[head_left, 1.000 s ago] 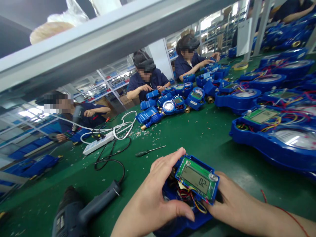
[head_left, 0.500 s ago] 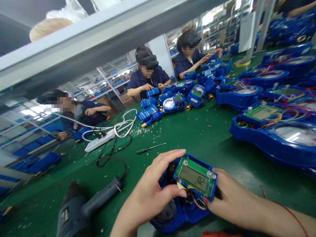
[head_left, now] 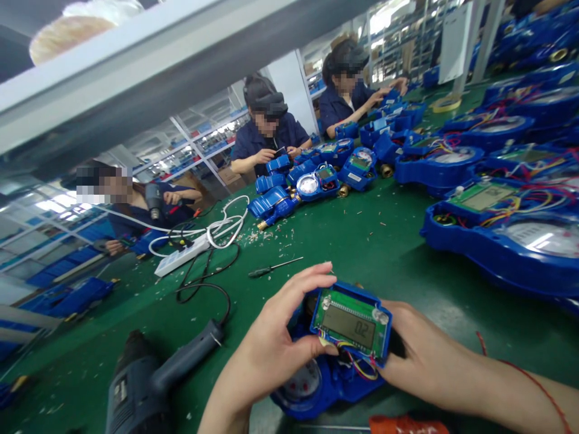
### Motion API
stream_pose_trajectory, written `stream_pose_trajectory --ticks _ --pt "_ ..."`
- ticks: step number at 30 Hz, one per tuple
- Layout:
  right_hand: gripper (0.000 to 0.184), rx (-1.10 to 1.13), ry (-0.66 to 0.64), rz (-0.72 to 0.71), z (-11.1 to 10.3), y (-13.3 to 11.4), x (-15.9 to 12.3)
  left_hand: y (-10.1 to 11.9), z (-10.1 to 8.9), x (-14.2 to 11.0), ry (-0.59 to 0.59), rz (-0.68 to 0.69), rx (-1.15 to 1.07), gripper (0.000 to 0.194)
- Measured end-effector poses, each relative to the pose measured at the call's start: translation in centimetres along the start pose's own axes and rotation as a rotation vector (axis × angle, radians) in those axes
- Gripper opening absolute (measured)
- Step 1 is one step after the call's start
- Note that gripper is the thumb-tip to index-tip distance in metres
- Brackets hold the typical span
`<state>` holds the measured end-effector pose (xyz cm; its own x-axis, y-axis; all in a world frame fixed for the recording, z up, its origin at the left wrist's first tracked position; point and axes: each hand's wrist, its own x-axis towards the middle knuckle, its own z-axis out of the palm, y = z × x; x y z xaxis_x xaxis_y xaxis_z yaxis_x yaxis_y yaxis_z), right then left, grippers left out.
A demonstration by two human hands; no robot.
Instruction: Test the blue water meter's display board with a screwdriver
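Note:
Both my hands hold a green LCD display board (head_left: 349, 323) in a blue frame, reading "02", above an open blue water meter body (head_left: 323, 380). My left hand (head_left: 275, 343) pinches the board's left edge between thumb and forefinger. My right hand (head_left: 418, 355) grips its right edge, fingers curled behind it. Coloured wires (head_left: 362, 367) run from the board down into the meter, whose round dial (head_left: 302, 381) shows beneath.
A dark power drill (head_left: 149, 377) lies at lower left, its cable looping to a white power strip (head_left: 181, 256). A thin screwdriver (head_left: 274, 267) lies on the green mat (head_left: 362, 241). Open blue meters (head_left: 502, 235) crowd the right. Three co-workers sit opposite. An orange object (head_left: 407, 424) lies at the bottom edge.
The display board has tilted up and shifted slightly left over the meter. My left thumb moved from the meter body up to the board's lower left corner. The dial now shows.

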<state>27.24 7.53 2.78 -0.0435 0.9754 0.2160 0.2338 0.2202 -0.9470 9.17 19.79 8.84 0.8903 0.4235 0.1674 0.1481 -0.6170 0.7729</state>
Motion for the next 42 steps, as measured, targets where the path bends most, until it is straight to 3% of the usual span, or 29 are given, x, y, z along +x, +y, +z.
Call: stream_pose_trajectory --ticks 12,28,42 --pt "0.039 0.137 0.005 0.032 -0.23 -0.13 0.83 -0.45 0.55 0.15 0.138 -0.005 -0.143 0.061" --pt "0.035 0.101 -0.013 0.086 -0.2 0.33 0.62 -0.61 0.11 0.1 0.061 -0.026 -0.136 0.063" --pt "0.034 0.091 -0.023 0.098 -0.31 0.07 0.52 -0.55 -0.08 -0.09 0.018 -0.035 -0.148 0.053"
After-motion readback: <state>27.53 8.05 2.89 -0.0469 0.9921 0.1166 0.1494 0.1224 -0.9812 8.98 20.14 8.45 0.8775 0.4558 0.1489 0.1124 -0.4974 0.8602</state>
